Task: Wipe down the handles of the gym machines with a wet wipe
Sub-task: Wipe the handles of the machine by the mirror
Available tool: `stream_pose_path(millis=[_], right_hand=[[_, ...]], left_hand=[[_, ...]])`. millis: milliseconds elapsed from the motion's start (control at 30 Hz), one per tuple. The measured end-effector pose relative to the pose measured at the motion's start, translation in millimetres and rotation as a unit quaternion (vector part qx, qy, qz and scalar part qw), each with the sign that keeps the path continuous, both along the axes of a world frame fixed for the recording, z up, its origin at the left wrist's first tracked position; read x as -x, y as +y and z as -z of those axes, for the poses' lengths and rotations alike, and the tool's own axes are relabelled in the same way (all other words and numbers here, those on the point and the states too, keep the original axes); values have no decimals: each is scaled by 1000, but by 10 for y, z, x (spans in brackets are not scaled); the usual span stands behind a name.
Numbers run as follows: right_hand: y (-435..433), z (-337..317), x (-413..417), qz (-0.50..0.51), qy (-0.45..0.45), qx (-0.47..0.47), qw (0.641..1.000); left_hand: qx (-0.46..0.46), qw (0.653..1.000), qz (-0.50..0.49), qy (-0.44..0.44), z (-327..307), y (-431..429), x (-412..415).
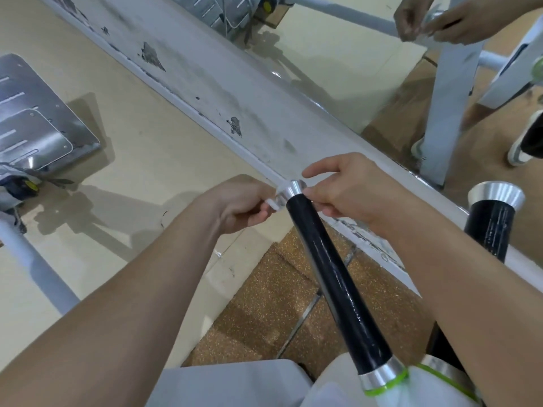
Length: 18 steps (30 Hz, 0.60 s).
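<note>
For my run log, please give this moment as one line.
left hand: pinches wet wipe | right hand: holds it against handle end cap

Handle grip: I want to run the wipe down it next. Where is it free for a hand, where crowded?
Crowded: the top cap, where left hand and right hand hold the wet wipe. Free: the black grip from just below them down to its lower silver collar.

Both hands meet at the far end of the black handle (332,274). The left hand (244,204) pinches a white wet wipe (274,202) against its silver cap (295,188), which the right hand (349,189) pinches from the right.
</note>
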State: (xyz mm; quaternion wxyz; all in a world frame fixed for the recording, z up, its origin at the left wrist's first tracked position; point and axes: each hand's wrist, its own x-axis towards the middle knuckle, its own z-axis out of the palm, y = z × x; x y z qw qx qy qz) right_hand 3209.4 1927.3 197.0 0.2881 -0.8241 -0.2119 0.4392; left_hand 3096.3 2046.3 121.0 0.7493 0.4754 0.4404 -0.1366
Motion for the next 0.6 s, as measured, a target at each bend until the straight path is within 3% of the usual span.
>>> stream_pose_path(millis=[67,200,300,367,467,600], right_hand=[[2,8,-7,-13,-23,2,1000],[-3,-5,35,-20,-53,9,998],[-82,-85,77,-26,-25,24,999],[-188,-168,98,-72,-47,48,995],[-395,-350,170,-150,-121,68,979],[-700,-569,311,-160,-168,53,971]], left_hand=[[-57,998,-1,-13,-8,-6,85],[-87,983,-130,-98,-136,-139,111],[-103,972,-191,-86,-144,-314,99],[-49,963,-255,-75,-117,-437,134],[83,918,-376,-92,-101,-621,222],[159,892,-406,-124,-160,-885,345]])
